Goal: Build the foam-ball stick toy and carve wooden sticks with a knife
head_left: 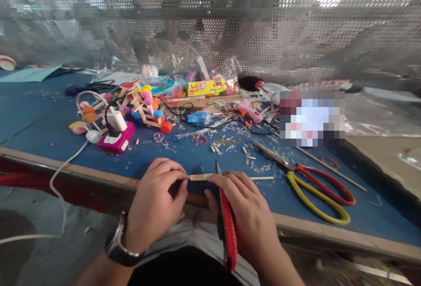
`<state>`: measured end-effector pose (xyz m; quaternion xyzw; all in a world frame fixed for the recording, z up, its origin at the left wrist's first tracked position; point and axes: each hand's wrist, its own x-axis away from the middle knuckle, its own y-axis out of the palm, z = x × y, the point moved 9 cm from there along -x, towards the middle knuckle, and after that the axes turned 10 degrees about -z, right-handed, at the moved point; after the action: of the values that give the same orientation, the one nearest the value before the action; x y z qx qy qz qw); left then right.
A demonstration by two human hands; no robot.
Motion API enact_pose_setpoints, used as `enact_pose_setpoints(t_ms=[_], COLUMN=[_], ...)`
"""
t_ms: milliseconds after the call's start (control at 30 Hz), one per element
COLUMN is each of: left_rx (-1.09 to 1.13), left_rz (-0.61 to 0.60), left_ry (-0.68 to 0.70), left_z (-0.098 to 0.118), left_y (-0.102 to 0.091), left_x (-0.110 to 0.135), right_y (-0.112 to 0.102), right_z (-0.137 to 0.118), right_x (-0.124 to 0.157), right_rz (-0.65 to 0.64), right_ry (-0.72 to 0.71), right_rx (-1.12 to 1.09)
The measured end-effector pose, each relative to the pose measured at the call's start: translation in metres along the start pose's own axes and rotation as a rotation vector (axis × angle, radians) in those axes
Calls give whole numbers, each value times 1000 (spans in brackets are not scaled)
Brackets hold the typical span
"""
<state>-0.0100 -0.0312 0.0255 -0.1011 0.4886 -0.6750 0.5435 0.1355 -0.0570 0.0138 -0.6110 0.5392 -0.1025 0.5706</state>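
Observation:
My left hand (158,202), with a watch (121,244) on its wrist, pinches one end of a thin wooden stick (200,176) at the table's front edge. My right hand (245,207) is closed around a red utility knife (229,229). The blade points away from me and stands at the stick, near my right fingertips; whether it touches the wood I cannot tell. A narrow pale length of stick (263,178) sticks out to the right, past my right hand. Scissors (305,176) with red and yellow handles lie open to the right of it.
A magenta power adapter (118,137) with a white plug and cable stands left. Behind it are stick models (141,106) with coloured pompoms. Wood shavings and rubber bands litter the middle. A pink glue gun (251,110) and a yellow packet (207,86) lie farther back, before a perforated metal screen (197,23).

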Motion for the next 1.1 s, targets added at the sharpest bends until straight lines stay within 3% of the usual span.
enact_pose_setpoints(t_ms=[733, 1100], left_rx=[-14, -34], left_rz=[3, -67], left_ry=[17, -21], left_z=[0, -2], left_y=[0, 4], left_x=[-1, -5], right_y=[-1, 0], right_z=[-1, -1], right_x=[1, 1], right_rz=[26, 19], right_ry=[-15, -21], right_rx=[-3, -22])
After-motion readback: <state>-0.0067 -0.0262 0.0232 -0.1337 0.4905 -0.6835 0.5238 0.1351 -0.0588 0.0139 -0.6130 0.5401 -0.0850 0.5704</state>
